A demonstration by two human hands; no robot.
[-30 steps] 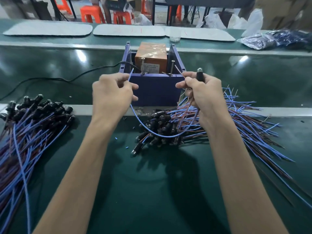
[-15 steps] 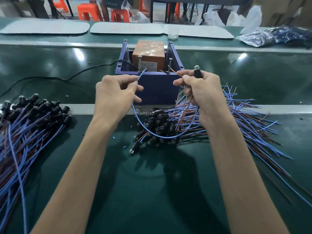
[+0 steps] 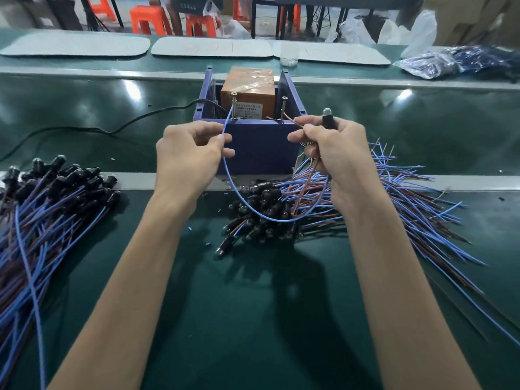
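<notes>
My left hand (image 3: 188, 156) pinches a blue wire (image 3: 247, 206) whose free end reaches up to the left metal post (image 3: 233, 105) of a purple box (image 3: 261, 147). That wire loops down and across to my right hand (image 3: 334, 159), which grips a black lamp holder (image 3: 327, 119) with a clear bulb tip and pinches a brown wire (image 3: 292, 119) pointing toward the right post (image 3: 282, 109). An orange taped block (image 3: 249, 85) sits inside the box.
A heap of black lamp holders with blue and brown wires (image 3: 281, 209) lies under my hands and fans right. A second bundle (image 3: 50, 198) lies at the left. A black cable (image 3: 118, 130) runs left from the box. White pads (image 3: 211, 47) and bags (image 3: 450, 63) sit beyond.
The blue wire's end in my left hand has risen to the left post. The brown wire end in my right hand has come nearer the right post. The view has shifted slightly.
</notes>
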